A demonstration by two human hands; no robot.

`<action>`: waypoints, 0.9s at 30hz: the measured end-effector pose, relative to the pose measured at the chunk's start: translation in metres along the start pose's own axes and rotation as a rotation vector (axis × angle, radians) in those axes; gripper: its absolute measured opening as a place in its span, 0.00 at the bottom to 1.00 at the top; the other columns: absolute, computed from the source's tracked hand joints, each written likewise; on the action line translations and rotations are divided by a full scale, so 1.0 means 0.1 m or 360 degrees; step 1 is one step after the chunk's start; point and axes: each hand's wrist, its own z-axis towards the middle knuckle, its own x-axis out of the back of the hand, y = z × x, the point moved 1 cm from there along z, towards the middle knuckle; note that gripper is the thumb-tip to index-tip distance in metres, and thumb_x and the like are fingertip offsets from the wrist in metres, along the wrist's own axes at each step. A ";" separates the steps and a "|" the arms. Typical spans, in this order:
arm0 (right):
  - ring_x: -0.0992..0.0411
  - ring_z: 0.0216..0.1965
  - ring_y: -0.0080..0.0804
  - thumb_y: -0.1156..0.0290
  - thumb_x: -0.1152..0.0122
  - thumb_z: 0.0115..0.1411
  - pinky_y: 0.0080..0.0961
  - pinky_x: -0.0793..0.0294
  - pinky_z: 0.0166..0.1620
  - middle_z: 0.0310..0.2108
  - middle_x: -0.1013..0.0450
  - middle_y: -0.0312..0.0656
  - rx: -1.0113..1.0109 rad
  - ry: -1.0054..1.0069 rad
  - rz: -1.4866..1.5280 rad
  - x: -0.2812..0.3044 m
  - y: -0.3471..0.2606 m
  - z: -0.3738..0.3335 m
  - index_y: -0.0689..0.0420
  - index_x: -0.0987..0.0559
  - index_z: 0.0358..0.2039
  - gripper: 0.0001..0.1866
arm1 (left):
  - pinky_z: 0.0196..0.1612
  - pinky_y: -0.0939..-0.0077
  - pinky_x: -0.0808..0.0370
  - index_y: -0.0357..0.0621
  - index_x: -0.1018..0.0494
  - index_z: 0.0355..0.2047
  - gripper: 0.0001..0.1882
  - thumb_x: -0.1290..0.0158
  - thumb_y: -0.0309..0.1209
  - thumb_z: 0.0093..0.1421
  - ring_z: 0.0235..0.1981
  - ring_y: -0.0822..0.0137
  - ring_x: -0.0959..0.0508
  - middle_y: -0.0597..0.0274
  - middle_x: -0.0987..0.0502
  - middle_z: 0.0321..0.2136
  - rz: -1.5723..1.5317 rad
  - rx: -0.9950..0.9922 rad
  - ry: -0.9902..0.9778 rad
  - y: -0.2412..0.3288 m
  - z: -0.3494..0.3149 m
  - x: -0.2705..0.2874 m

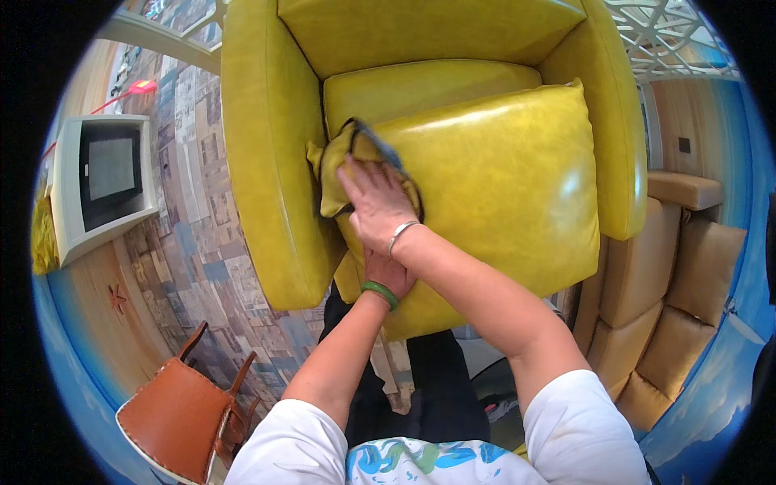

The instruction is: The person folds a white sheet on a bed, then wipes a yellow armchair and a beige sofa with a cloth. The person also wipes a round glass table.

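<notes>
A yellow cloth [335, 190] with a dark edge lies bunched on the left side of a shiny mustard-yellow seat cushion [501, 186]. My right hand [377, 202], with a silver bracelet at the wrist, presses the cloth down and grips it under its fingers, which are slightly blurred. Just below, my left hand [388, 273] wears a green bangle and rests against the cushion's near left part. The right wrist crosses over it and hides its fingers. The cushion sits tilted on a matching yellow armchair [271, 162], between its two arms.
To the left, a white cabinet with a dark door [109, 178] stands on the patchwork-patterned floor [194, 153]. An orange-brown chair [174, 416] is at lower left. A tan padded sofa [638, 299] is on the right. White lattice panels [675, 36] stand behind the armchair.
</notes>
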 end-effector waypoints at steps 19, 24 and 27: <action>0.54 0.74 0.40 0.49 0.54 0.68 0.50 0.62 0.74 0.72 0.46 0.41 0.0281 0.0078 -0.0503 -0.13 0.06 0.02 0.44 0.32 0.67 0.29 | 0.72 0.42 0.57 0.42 0.42 0.68 0.38 0.48 0.47 0.61 0.72 0.46 0.49 0.47 0.46 0.70 0.0152 -0.0331 0.0629 -0.06 -0.11 0.00; 0.56 0.75 0.44 0.51 0.56 0.70 0.55 0.61 0.73 0.74 0.49 0.44 -0.0601 0.0434 -0.0755 0.79 1.06 -0.74 0.45 0.37 0.70 0.30 | 0.74 0.49 0.63 0.45 0.49 0.72 0.44 0.46 0.45 0.60 0.75 0.54 0.55 0.55 0.52 0.74 0.0113 -0.0293 0.0606 0.11 -0.13 0.27; 0.62 0.76 0.49 0.53 0.61 0.71 0.55 0.65 0.74 0.75 0.54 0.46 -0.0840 0.0353 -0.0926 0.79 1.02 -1.37 0.45 0.42 0.72 0.31 | 0.73 0.49 0.62 0.41 0.47 0.71 0.39 0.50 0.41 0.63 0.74 0.51 0.52 0.51 0.49 0.73 0.0155 -0.0230 0.0516 0.31 -0.12 0.40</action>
